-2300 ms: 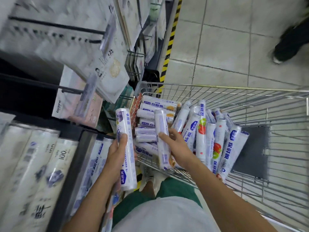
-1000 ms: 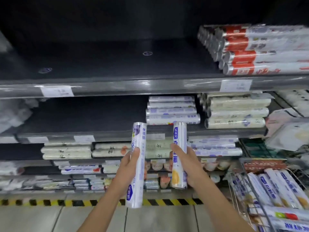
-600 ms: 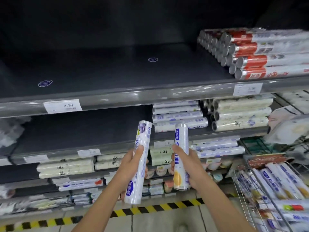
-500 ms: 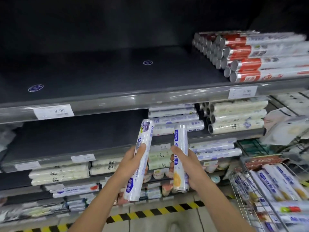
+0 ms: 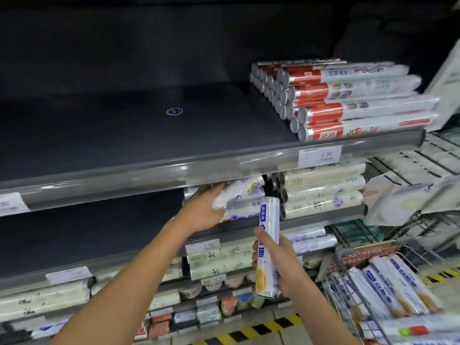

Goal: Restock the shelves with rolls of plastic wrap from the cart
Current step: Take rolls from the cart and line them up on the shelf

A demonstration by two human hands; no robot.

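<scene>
Hands that held both rolls upright side by side 0.5 s ago are now split: the left hand (image 5: 206, 210) has reached under the upper shelf (image 5: 149, 170) and lays its roll (image 5: 236, 192) on the stack of blue-print rolls (image 5: 244, 212) on the middle shelf, fingers wrapped around it. That roll now lies nearly level, long axis running left to right, its right end tipped slightly up. The right hand (image 5: 278, 265) holds the second roll (image 5: 267, 247) closed in its palm, upright, top end toward the shelf edge, in front of the stack. Cream rolls (image 5: 321, 192) sit just right of the stack, red-labelled rolls (image 5: 343, 100) above. The cart (image 5: 348, 255) with more rolls stands at lower right.
</scene>
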